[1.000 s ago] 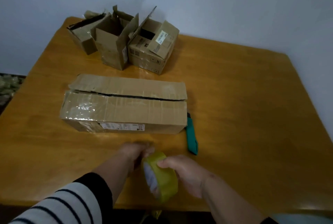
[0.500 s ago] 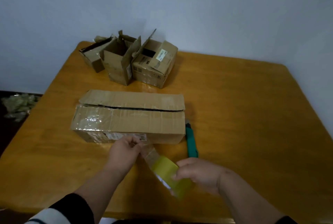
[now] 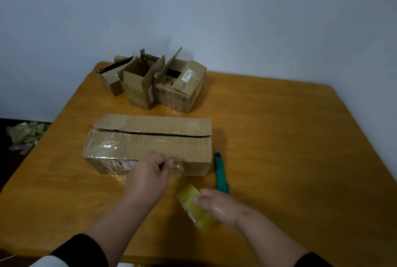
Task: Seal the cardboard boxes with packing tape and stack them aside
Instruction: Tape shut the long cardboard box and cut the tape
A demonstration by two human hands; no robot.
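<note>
Raised since earlier: left hand (image 3: 150, 170) pinching tape end at long box (image 3: 148, 144) front; right hand (image 3: 217, 204) gripping tape roll (image 3: 196, 208) — seam unsealed, three small boxes (image 3: 150, 81) open, nothing stacked.

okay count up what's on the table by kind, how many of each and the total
Cardboard boxes: 4, one long box near the hands and three small open boxes at the far edge
Packing tape roll: 1
Green utility knife: 1
Total: 6
</note>
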